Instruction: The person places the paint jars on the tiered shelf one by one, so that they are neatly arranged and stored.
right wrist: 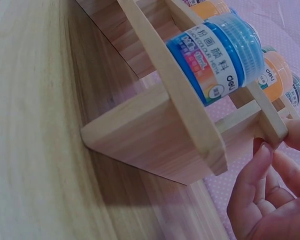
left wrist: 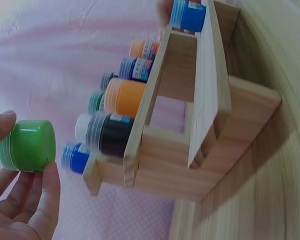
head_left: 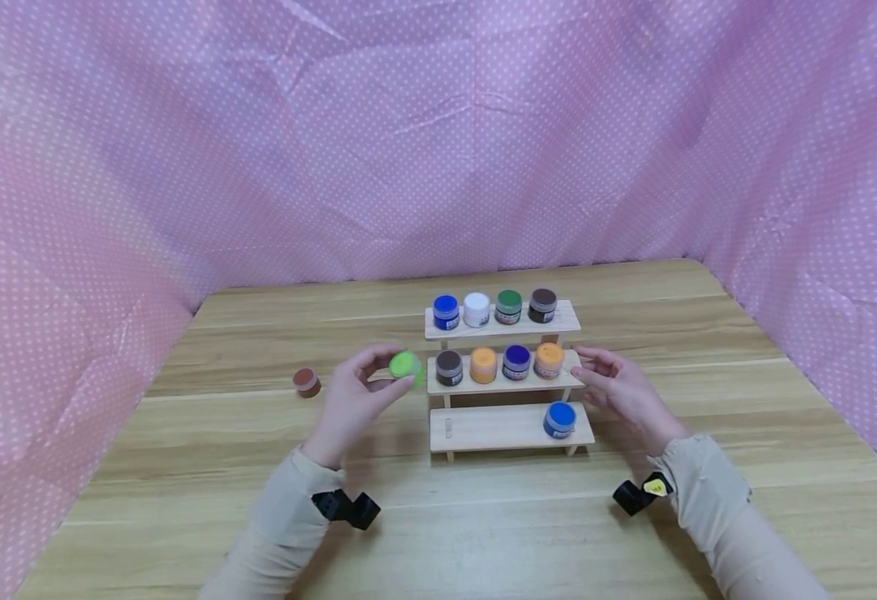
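Observation:
My left hand grips a light green paint jar between thumb and fingers, just left of the three-tier wooden stand and raised off the table. The right hand pinches the right end of the stand's middle shelf. Several jars fill that shelf: a dark brown one, an orange one, a dark blue one and another orange one. On the bottom shelf, a blue jar stands alone at the right end.
Along the top shelf stand blue, white, green and dark brown jars. A red-brown jar is on the wooden table, left of my left hand. A pink dotted cloth hangs behind the table.

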Demonstrator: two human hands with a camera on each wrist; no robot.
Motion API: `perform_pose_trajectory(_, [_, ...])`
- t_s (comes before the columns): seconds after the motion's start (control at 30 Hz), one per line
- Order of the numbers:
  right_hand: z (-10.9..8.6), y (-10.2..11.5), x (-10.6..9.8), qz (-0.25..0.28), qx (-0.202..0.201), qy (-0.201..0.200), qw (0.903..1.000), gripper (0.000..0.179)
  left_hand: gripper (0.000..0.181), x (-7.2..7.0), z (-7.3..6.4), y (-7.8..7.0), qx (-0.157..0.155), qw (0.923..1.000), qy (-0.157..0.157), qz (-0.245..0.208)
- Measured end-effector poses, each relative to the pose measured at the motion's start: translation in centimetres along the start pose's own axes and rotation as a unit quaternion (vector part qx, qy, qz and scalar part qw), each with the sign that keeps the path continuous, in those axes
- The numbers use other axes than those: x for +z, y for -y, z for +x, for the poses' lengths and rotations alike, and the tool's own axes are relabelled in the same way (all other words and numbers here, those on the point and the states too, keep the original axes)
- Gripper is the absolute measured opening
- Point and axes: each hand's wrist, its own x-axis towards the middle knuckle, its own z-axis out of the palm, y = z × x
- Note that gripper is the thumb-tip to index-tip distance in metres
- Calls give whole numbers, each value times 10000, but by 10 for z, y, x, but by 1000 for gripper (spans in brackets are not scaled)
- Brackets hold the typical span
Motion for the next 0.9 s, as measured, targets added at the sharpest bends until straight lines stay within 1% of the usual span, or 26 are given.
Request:
perform_pose_trajectory(0.07, [0, 1, 0, 4, 9, 4, 10000, 63, 36, 4, 0, -1, 22, 10000, 44, -54])
perform_pose_trajectory(0.27, [0, 0, 0, -48, -11, -8, 10000, 62, 37, 16, 0, -3, 15, 9992, 332, -205])
perform_pose_trajectory(0.33, [1, -1, -1, -51, -35, 11, 10000, 62, 37, 20, 0, -3, 5, 9990, 411, -191])
perform_pose_trajectory(0.53, [1, -3, -2, -139, -45, 38, 9999, 64, 37, 33, 0, -3, -41, 9981, 619, 64])
perform_pose_trajectory(0.7, [1, -2, -1, -265, -160, 10, 9995, 61, 39, 45, 0, -2, 99, 9960, 867, 172])
perform_pose_trajectory(0.9, [0, 0, -1, -75, -219, 39, 9997, 59, 39, 58, 0, -2, 111, 9927, 1135, 398])
